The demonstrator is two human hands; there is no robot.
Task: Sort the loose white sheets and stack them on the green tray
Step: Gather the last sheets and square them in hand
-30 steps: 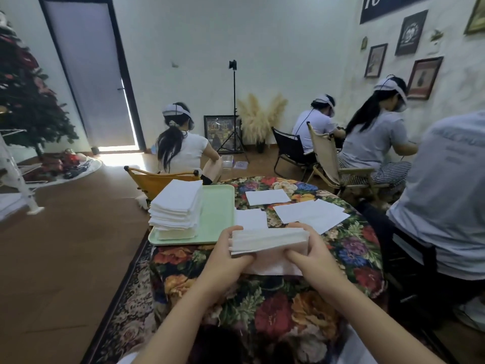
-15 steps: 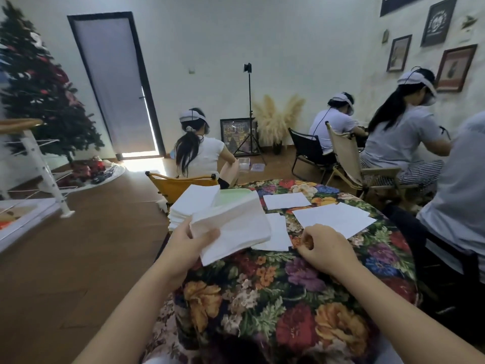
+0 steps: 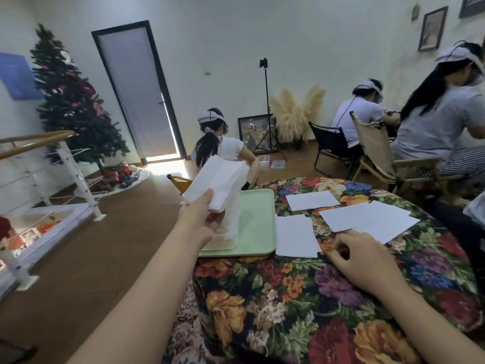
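My left hand [image 3: 203, 219] grips a bundle of white sheets [image 3: 219, 181] by its near edge and holds it over the stack of white sheets [image 3: 231, 222] on the green tray [image 3: 258, 224]. The tray lies at the left edge of the floral table [image 3: 328, 298]. My right hand [image 3: 364, 266] rests on the tablecloth with loosely curled fingers and holds nothing. Loose white sheets lie beside it: one next to the tray [image 3: 295, 236], a larger overlapping pair [image 3: 367, 220] to the right, and one farther back [image 3: 311, 199].
A yellow chair [image 3: 181, 181] stands just beyond the tray, with a seated person [image 3: 223, 148] behind it. More seated people [image 3: 441, 122] and chairs [image 3: 378, 151] crowd the right side. A stair railing [image 3: 39, 179] and a Christmas tree [image 3: 76, 106] stand to the left.
My left hand carried the bundle of sheets from in front of me out over the tray's stack. My right hand let go of the bundle and rests on the table.
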